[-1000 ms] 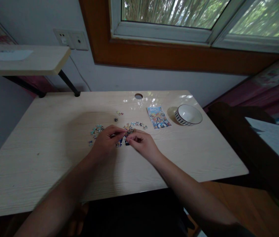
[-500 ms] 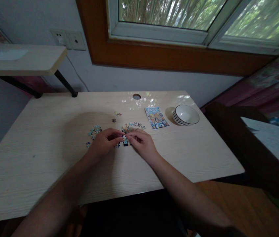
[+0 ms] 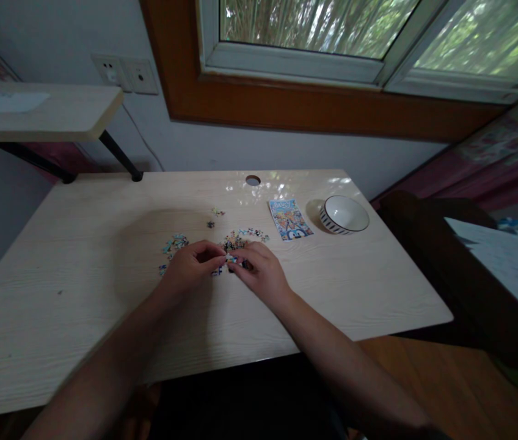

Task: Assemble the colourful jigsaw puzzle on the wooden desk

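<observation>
My left hand [image 3: 193, 263] and my right hand [image 3: 262, 267] meet over the middle of the desk, thumbs and fingers pinched. Small jigsaw puzzle pieces [image 3: 232, 260] in white and light blue show between the fingertips; where one piece ends and another begins is too small to make out. Just beyond the fingers lies a heap of jigsaw pieces [image 3: 232, 242], partly hidden by my right hand. Another loose group of pieces [image 3: 175, 243] is left of my left hand. A few single pieces [image 3: 211, 224] lie farther back.
A printed picture sheet [image 3: 290, 220] lies to the right of the pieces, and a white bowl with dark stripes [image 3: 344, 215] stands beyond it. The wooden desk [image 3: 80, 244] has a round cable hole [image 3: 253, 180] near the wall. A raised shelf [image 3: 76, 116] stands at the left.
My right hand has shifted slightly left and its fingertips now cover more of the pieces between the hands. My left hand has barely moved.
</observation>
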